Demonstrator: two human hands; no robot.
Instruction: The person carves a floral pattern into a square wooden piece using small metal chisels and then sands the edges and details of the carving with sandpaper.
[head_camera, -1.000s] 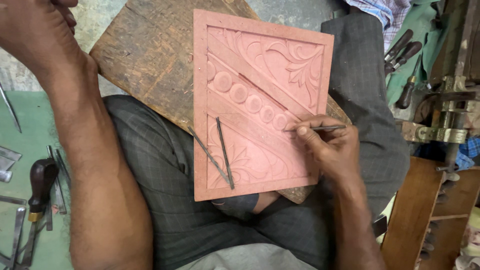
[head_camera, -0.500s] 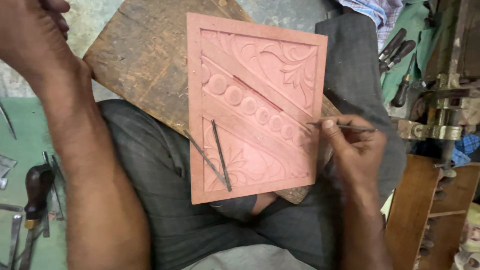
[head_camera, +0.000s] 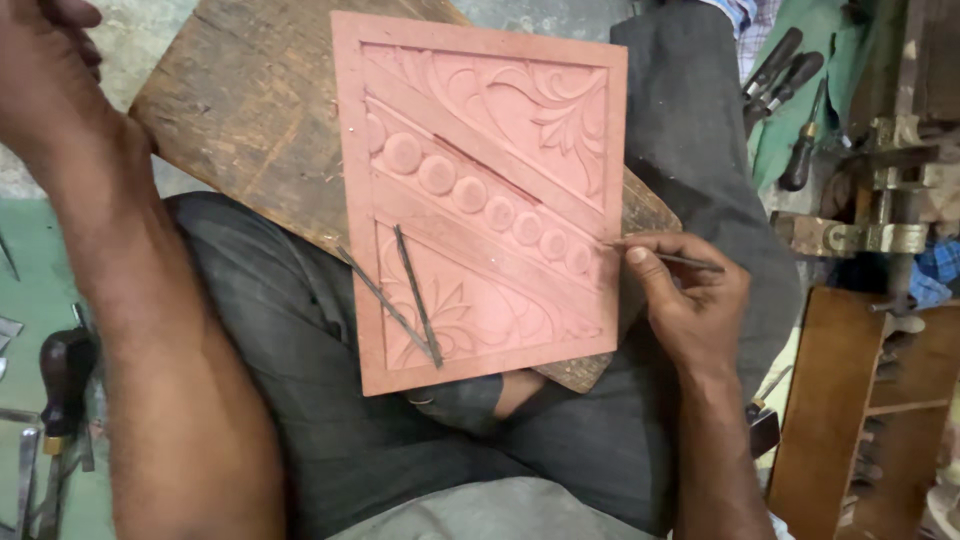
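Your right hand (head_camera: 690, 300) pinches a thin metal carving tool (head_camera: 668, 259) at the pink carved panel's (head_camera: 480, 190) right edge.
The panel, with raised discs and leaf scrolls, lies on a rough wooden board (head_camera: 250, 150) across your lap; two slim metal tools (head_camera: 405, 295) rest on it. Your left hand (head_camera: 45, 60) is mostly cropped; I cannot tell its grip.

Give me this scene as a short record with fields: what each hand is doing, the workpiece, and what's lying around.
right hand: pinches a thin metal tool, tip at the panel's right edge
left hand: raised at top left, off the panel; what it touches is out of view
panel: pink carved slab, leaf scrolls and a row of discs, on a wooden board over the lap
loose tools: two thin ones crossed on the panel's lower left
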